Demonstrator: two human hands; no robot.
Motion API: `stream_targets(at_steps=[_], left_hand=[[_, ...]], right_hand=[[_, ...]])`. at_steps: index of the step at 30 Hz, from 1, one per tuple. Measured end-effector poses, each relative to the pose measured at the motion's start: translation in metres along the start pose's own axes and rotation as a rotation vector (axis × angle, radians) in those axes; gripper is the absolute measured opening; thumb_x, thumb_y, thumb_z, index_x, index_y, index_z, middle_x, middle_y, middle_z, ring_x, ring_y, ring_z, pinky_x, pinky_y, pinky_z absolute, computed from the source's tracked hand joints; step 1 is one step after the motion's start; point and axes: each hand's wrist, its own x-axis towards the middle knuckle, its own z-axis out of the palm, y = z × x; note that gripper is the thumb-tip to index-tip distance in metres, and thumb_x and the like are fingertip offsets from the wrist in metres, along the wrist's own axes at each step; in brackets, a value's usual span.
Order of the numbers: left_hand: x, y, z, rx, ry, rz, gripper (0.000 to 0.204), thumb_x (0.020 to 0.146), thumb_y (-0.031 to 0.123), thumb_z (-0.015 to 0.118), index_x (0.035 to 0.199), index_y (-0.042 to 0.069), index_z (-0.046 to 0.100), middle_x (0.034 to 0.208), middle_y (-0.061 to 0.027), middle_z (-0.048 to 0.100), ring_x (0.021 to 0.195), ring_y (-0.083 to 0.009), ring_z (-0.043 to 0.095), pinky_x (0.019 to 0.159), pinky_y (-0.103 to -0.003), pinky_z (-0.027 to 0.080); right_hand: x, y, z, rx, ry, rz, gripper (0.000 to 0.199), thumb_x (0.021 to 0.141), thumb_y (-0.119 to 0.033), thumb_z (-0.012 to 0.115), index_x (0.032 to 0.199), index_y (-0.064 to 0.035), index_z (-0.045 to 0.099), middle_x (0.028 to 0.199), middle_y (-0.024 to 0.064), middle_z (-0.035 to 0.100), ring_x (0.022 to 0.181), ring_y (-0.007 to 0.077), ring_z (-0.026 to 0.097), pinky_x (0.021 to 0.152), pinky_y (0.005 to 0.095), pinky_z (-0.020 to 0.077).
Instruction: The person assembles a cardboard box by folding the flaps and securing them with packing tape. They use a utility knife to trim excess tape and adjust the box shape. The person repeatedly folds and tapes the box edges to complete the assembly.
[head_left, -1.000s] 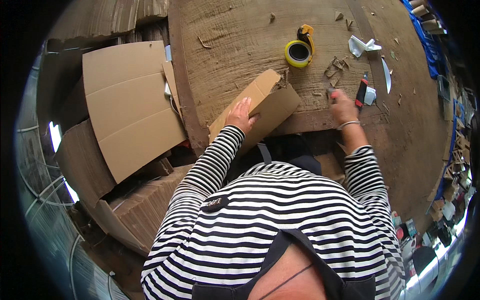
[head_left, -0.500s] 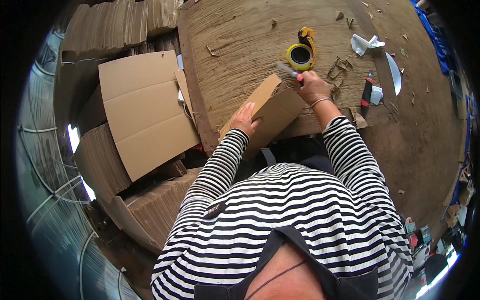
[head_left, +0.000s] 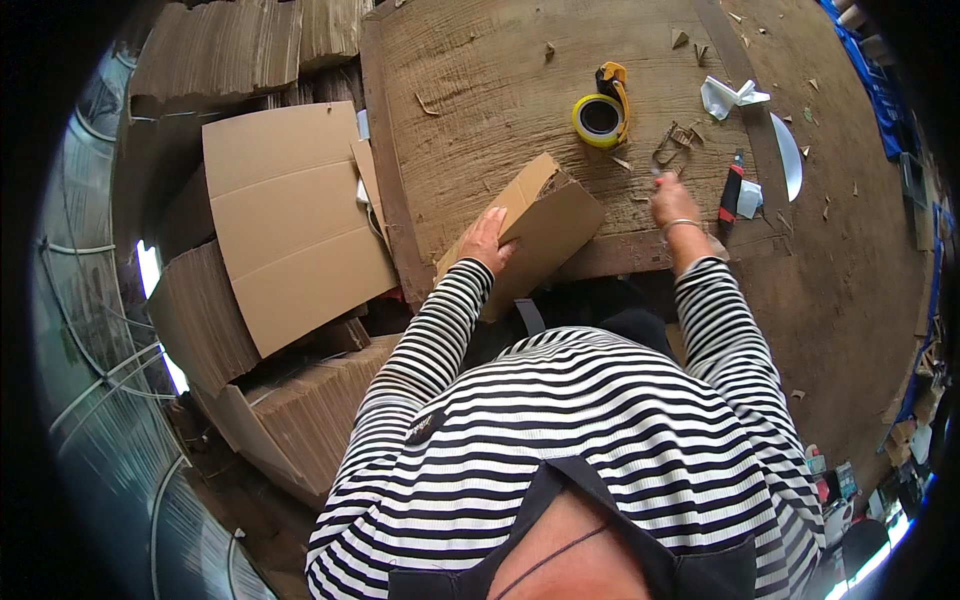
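— Since half a second ago our right hand (head_left: pixel 672 200) has left the far corner of the folded cardboard box (head_left: pixel 530 232) and moved right, toward the red-and-black utility knife (head_left: pixel 731 193).

— Agreed. It now sits near the tangle of metal scraps (head_left: pixel 672 147), fingers curled; we cannot tell whether they hold anything.

— Our left hand (head_left: pixel 487 240) lies open and flat on the box's near-left part, pressing it onto the wooden surface (head_left: pixel 480 110).

— The box rests at the surface's near edge, its long axis running diagonally, far end pointing up-right toward the yellow tape roll (head_left: pixel 600 118).

— Left of us, a flat cardboard sheet (head_left: pixel 290 220) tops the stacked cardboard.
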Motion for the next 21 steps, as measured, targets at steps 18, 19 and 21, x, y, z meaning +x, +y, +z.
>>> stream_targets(at_steps=[18, 19, 21], left_hand=[[-0.073, 0.066, -0.127, -0.457, 0.347, 0.269, 0.011, 0.072, -0.007, 0.061, 0.081, -0.002, 0.059, 0.131, -0.0209, 0.045, 0.121, -0.0332, 0.048, 0.101, -0.041, 0.039], [-0.094, 0.068, -0.138, -0.516, 0.380, 0.250, 0.009, 0.074, -0.007, 0.061, 0.082, -0.002, 0.061, 0.132, -0.0214, 0.044, 0.121, -0.0332, 0.047, 0.101, -0.041, 0.038], [-0.113, 0.067, -0.150, -0.568, 0.394, 0.242, 0.007, 0.081, -0.005, 0.062, 0.087, -0.002, 0.064, 0.135, -0.0210, 0.040, 0.122, -0.0335, 0.046, 0.101, -0.039, 0.037]], right_hand=[[-0.059, -0.070, 0.027, 0.903, -0.467, -0.421, 0.055, 0.088, -0.033, 0.061, 0.132, -0.0057, 0.043, 0.104, 0.0153, 0.064, 0.094, 0.0212, 0.061, 0.080, 0.0331, 0.0489], [-0.082, -0.096, 0.010, 0.862, -0.581, -0.438, 0.056, 0.091, -0.031, 0.058, 0.137, -0.0073, 0.037, 0.109, 0.0144, 0.062, 0.098, 0.0202, 0.059, 0.084, 0.0322, 0.0476], [-0.101, -0.123, 0.006, 1.013, -0.569, -0.634, 0.050, 0.093, -0.031, 0.054, 0.135, -0.0072, 0.040, 0.112, 0.0153, 0.061, 0.103, 0.0201, 0.057, 0.089, 0.0308, 0.0452]])
